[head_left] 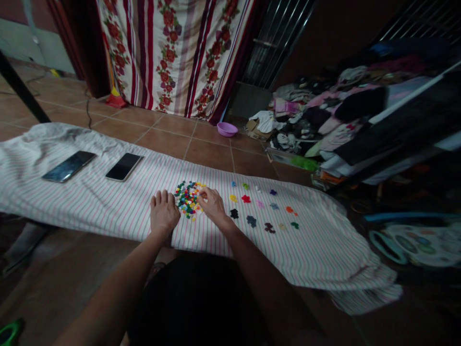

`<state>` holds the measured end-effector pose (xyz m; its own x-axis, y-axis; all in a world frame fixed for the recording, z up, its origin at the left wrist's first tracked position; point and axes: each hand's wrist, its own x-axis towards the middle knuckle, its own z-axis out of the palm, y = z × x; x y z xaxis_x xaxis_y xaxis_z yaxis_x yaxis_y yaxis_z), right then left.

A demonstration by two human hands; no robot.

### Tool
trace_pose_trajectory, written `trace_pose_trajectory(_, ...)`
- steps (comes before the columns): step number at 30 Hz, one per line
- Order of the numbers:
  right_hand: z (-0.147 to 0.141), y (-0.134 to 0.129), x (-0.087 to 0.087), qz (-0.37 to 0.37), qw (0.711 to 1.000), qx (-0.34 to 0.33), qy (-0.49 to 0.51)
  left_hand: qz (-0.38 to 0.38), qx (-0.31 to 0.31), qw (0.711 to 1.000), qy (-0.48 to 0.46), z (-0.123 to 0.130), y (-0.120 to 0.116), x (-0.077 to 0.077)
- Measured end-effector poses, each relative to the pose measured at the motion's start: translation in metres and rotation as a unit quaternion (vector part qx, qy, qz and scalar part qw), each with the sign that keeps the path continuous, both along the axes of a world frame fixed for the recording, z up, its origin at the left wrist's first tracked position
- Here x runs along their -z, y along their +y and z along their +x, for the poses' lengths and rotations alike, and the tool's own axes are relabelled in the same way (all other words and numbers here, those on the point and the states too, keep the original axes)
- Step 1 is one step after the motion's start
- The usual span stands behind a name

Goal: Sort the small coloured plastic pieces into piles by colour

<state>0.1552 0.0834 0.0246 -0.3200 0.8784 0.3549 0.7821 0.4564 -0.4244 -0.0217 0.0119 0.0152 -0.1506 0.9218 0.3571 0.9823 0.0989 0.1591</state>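
A mixed pile of small coloured pieces (188, 199), too small to name, lies on a striped cloth (144, 216). My left hand (164, 212) rests palm down on the cloth at the pile's left edge, fingers stretched out and holding nothing. At the opposite edge, my right hand (212, 204) is closed in a pinch over the pieces; whatever is between its fingertips is hidden. Farther right are small single-colour heaps, among them a red heap (246, 199), a yellow heap (233, 198), a black heap (234, 213), an orange heap (291, 210) and a brown heap (269, 228).
Two phones lie on the cloth to the left, a larger dark phone (69, 166) and a smaller phone (124, 166). Beyond the cloth, a purple basin (227, 129) sits on the tiled floor before a flowered curtain (169, 57). Clothes (324, 105) are heaped at right.
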Motion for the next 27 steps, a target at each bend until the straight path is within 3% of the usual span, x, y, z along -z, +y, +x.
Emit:
trace_pose_trajectory(9, 0.029, -0.034, -0.003, 0.022, 1.000, 0.021, -0.003, -0.013, 0.001, 1.000, -0.004, 0.000, -0.003, -0.006)
trace_pose_trajectory(14, 0.064, -0.054, 0.000, 0.061, 0.997, 0.046, 0.022, -0.021, 0.004, 1.000, -0.016, 0.000, -0.003, -0.005)
trace_pose_trajectory(21, 0.128, -0.082, 0.006, 0.152, 0.973, 0.155, 0.077, -0.014, 0.003, 1.000, -0.009, -0.001, -0.002, -0.002)
trace_pose_trajectory(27, 0.156, -0.104, 0.025, 0.139, 0.955, 0.235, 0.119, -0.007, 0.009, 1.000, 0.000, -0.002, -0.003, -0.003)
